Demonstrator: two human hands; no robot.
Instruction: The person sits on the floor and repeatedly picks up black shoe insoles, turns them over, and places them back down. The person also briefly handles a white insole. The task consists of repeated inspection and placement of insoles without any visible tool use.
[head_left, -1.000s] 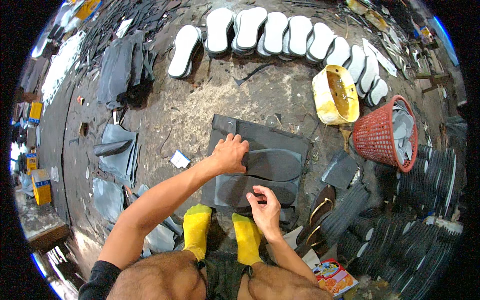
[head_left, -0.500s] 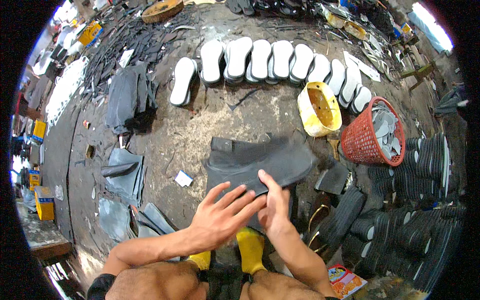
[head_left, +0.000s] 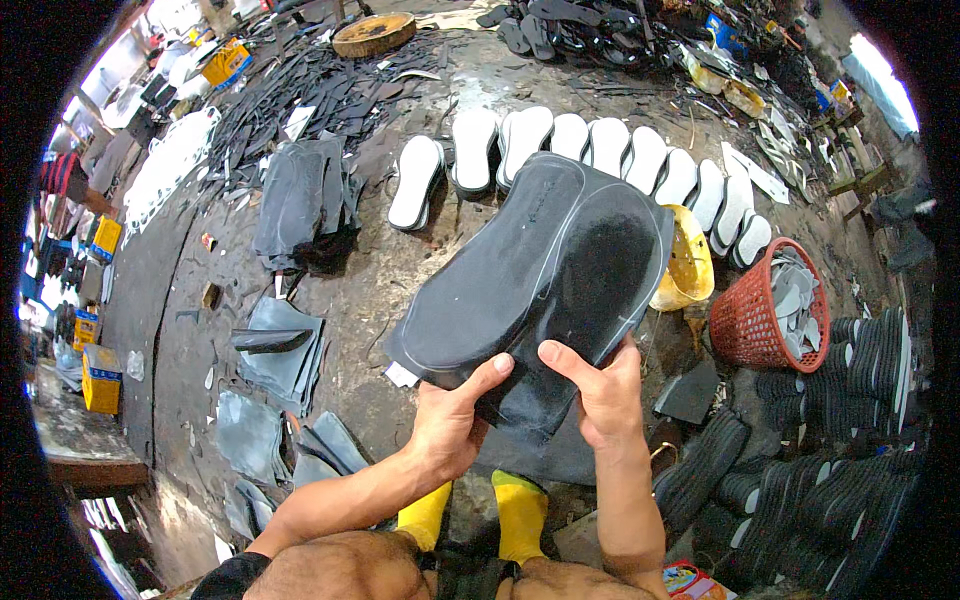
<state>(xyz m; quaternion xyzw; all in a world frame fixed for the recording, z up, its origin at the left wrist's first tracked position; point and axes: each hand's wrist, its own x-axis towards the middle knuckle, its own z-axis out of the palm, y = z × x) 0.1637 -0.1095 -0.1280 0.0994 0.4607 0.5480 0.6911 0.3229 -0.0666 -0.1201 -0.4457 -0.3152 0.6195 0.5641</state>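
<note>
A black rubber sheet [head_left: 480,270] with pale sole-shaped outlines marked on it is raised in front of me, tilted. My left hand [head_left: 450,415] grips its lower edge, thumb on top and fingers hidden beneath. My right hand [head_left: 605,395] holds the lower right edge the same way, its thumb pointing toward the other thumb. Behind the sheet, white-topped shoe soles [head_left: 415,185] stand in a curved row, some partly covered by it. The sheet also hides part of a yellow tub [head_left: 690,262].
A red basket [head_left: 735,320] of grey cut pieces stands at right, above stacked black soles [head_left: 800,510]. Stacks of dark sheets [head_left: 290,205] and grey sheets [head_left: 250,435] lie at left. Black scraps [head_left: 290,100] cover the far floor. Another person's arm [head_left: 95,200] shows at far left.
A black sheet has come up from the floor pile into both hands. My hands were close together over the pile and are now apart, gripping the sheet. The view has shifted slightly.
</note>
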